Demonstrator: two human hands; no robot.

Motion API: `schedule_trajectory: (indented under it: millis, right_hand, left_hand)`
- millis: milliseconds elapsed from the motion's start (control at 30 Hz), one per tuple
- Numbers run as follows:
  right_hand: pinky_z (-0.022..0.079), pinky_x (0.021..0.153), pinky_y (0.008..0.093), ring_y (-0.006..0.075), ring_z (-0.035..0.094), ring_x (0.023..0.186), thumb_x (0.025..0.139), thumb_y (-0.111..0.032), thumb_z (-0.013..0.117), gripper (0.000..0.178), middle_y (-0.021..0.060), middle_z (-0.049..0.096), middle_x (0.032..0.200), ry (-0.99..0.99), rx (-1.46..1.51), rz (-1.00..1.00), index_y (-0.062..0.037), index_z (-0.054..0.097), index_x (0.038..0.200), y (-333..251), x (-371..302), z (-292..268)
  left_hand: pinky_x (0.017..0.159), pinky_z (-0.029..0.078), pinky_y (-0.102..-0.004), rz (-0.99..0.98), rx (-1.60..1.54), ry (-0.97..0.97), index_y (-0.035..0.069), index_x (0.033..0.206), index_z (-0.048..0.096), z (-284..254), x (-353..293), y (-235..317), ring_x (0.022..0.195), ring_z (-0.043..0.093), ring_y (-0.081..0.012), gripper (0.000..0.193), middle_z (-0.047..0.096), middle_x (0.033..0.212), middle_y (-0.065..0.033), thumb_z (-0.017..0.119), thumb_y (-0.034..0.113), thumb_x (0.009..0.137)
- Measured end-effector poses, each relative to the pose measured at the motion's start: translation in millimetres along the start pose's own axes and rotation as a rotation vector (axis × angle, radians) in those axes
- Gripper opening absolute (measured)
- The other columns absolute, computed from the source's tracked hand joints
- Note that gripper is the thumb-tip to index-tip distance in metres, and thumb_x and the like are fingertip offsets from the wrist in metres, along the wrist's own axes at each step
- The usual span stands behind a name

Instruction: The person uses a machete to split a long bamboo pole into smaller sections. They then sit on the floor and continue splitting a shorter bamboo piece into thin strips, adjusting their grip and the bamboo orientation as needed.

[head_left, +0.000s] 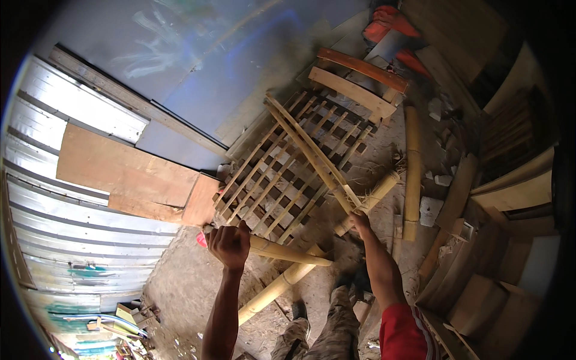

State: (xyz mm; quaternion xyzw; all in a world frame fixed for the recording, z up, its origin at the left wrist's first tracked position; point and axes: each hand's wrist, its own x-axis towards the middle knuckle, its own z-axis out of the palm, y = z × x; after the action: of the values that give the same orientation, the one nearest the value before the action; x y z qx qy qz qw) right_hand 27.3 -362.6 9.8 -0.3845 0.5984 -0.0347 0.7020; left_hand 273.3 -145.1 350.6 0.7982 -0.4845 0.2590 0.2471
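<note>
My left hand (229, 246) is closed in a fist at the left part of a tapering bamboo piece (282, 249), whose other end reaches right over a thick bamboo pole (279, 287) on the ground. My right hand (360, 222) is closed around the near end of long split bamboo strips (315, 157). Those strips run away from me across a bamboo lattice (288, 165) of crossed slats. Just beyond my right hand shows a thick bamboo length (379, 193); whether it is the same pole I cannot tell. My fingers' undersides are hidden.
Another bamboo pole (412, 174) lies on the dirt at the right. Curved boards (357, 71) stand beyond the lattice. Corrugated metal (90, 240) and plywood (129, 165) line the left. Wooden boxes (480, 306) stand at lower right, near rubble (429, 210). Someone's orange clothing (387, 24) shows at the top.
</note>
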Motion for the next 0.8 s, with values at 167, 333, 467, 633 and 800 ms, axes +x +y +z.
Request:
schedule_trajectory:
  millis: [167,333,467,633,800]
  right_hand:
    - [0.053,0.096,0.0496,0.0292,0.063,0.112,0.099,-0.039,0.060,0.050,0.0144,0.062,0.128,0.065,0.089,0.105,-0.0049,0.054,0.136,107.7,-47.8,-18.7]
    - [0.058,0.082,0.0443,0.0227,0.068,0.085,0.098,-0.036,0.062,0.040,0.0111,0.070,0.105,0.046,-0.037,0.329,-0.0008,0.065,0.117,254.1,-97.9,-24.6]
    - [0.056,0.058,0.0392,0.0220,0.067,0.063,0.097,-0.042,0.064,0.041,0.0117,0.070,0.079,0.040,-0.303,0.279,-0.0010,0.071,0.093,349.4,-138.2,-17.5]
    - [0.055,0.056,0.0370,0.0245,0.074,0.080,0.093,-0.044,0.065,0.046,0.0126,0.075,0.090,0.214,-0.154,0.170,0.0004,0.071,0.103,336.2,-204.4,-6.6]
    - [0.053,0.080,0.0430,0.0290,0.072,0.093,0.092,-0.056,0.060,0.053,0.0135,0.075,0.098,0.542,-0.017,-0.104,-0.0061,0.073,0.106,269.5,-216.0,18.8]
  left_hand:
    - [0.063,0.036,-0.0403,0.032,0.034,0.047,0.011,0.063,0.057,3.0,-5.2,-1.9,0.057,0.048,-0.0269,0.031,0.053,0.058,-0.0047,0.075,0.024,0.084]
    - [0.065,0.035,-0.0385,0.068,-0.004,0.071,0.012,0.061,0.057,9.9,-4.6,9.0,0.059,0.049,-0.0257,0.032,0.051,0.057,-0.0040,0.077,0.024,0.083]
    - [0.064,0.036,-0.0391,0.085,-0.052,0.057,0.014,0.060,0.057,6.7,-4.3,23.1,0.059,0.049,-0.0243,0.031,0.051,0.057,-0.0023,0.079,0.023,0.079]
    - [0.064,0.037,-0.0399,0.156,-0.136,0.097,0.016,0.060,0.055,-4.9,-16.1,42.6,0.060,0.050,-0.0244,0.031,0.052,0.058,-0.0014,0.080,0.022,0.078]
    - [0.062,0.035,-0.0388,0.285,-0.256,0.081,0.017,0.060,0.051,-26.9,-31.7,63.8,0.059,0.048,-0.0230,0.034,0.047,0.057,-0.0012,0.080,0.022,0.078]
